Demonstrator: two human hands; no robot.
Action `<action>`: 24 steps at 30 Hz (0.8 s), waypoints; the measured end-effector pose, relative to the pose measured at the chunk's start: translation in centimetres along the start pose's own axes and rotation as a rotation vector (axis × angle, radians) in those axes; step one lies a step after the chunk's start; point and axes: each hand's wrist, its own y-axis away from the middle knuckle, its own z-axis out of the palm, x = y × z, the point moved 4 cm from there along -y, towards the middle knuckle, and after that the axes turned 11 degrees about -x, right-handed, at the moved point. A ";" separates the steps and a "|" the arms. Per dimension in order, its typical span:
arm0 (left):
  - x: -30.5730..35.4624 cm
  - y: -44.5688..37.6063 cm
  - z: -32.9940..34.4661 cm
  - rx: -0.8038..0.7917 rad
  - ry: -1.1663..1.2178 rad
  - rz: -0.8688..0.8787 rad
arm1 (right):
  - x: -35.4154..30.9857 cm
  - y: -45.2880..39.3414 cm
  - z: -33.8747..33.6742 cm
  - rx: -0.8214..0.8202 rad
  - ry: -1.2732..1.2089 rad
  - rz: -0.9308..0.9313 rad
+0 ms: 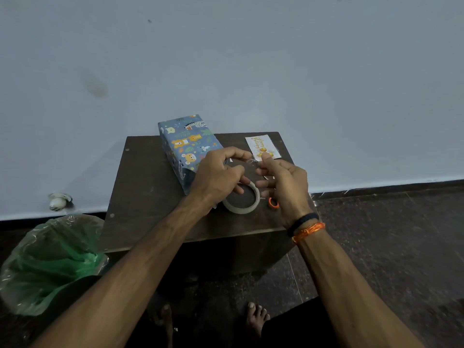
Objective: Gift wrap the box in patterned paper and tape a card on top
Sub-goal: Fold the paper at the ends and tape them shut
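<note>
The box (185, 144), wrapped in blue paper with bear and leaf prints, lies on the small dark table (150, 187) at its back left. A white card (261, 145) with gold print lies flat at the back right. A roll of clear tape (242, 200) sits on the table in front of the box. My left hand (217, 175) is above the roll, fingers curled, pinching one end of a short clear tape strip (252, 162). My right hand (285, 183) pinches the strip's other end with thumb and forefinger, just in front of the card.
Orange scissor handles (273, 203) peek out beneath my right hand. A green plastic bag (50, 264) sits on the floor at the left of the table. A white wall fitting (59, 200) sticks out low on the left. My bare feet (256, 316) are below the table's front.
</note>
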 end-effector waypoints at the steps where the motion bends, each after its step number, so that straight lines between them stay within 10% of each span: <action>1: 0.1 0.1 0.0 -0.003 -0.022 0.010 | 0.2 -0.2 0.2 -0.029 -0.030 0.022; 15: 0.2 0.0 -1.6 -0.033 -0.140 0.054 | 1.1 -0.9 1.4 -0.117 -0.076 0.075; 24: 0.6 0.6 -6.1 0.212 -0.688 0.309 | 1.0 -0.3 2.9 -0.137 -0.121 0.084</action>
